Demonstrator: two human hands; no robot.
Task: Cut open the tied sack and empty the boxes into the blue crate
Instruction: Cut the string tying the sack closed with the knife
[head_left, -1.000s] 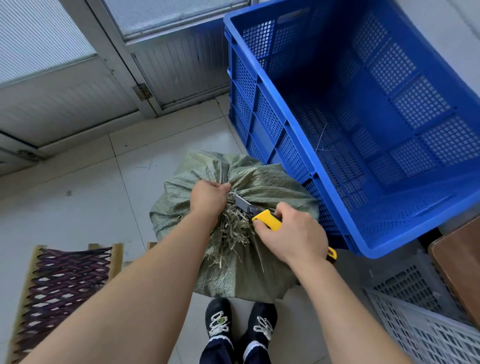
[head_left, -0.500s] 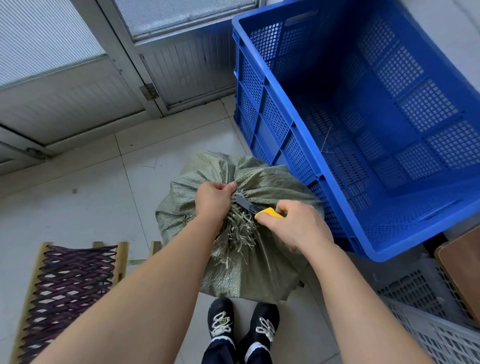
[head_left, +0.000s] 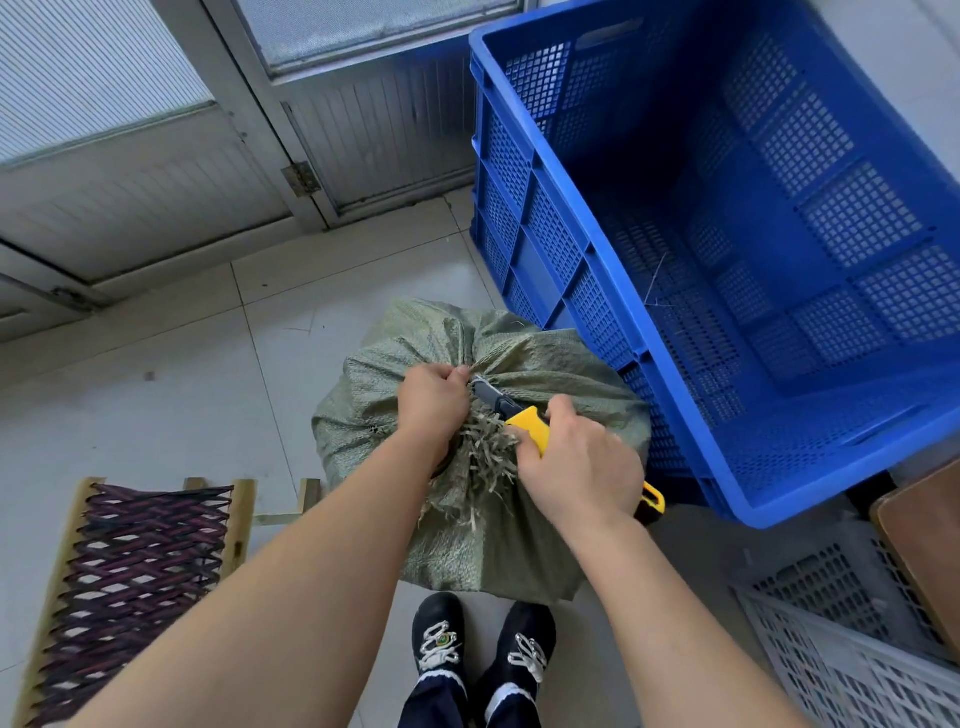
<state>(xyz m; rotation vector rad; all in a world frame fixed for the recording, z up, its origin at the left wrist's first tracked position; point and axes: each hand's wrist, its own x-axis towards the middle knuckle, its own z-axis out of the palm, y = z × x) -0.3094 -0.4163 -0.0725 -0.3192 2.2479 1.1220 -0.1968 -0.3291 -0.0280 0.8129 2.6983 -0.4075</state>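
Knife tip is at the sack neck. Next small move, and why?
Probably draw the knife through the tie, cutting away from the left hand. The right hand holds the blade tip at the gathered neck of the sack, which the left hand grips right beside it; the neck is bunched shut and the crate holds no boxes.

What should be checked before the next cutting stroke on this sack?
1. Neck grip: left hand grips the gathered neck of the sack, ok.
2. Tool grip: right hand holds the yellow knife, ok.
3. Blade clear of the left hand: not ok, it points at it, very close.
4. Tie cut through: cannot tell, hidden under the hands.
5. Blue crate open beside the sack: ok.
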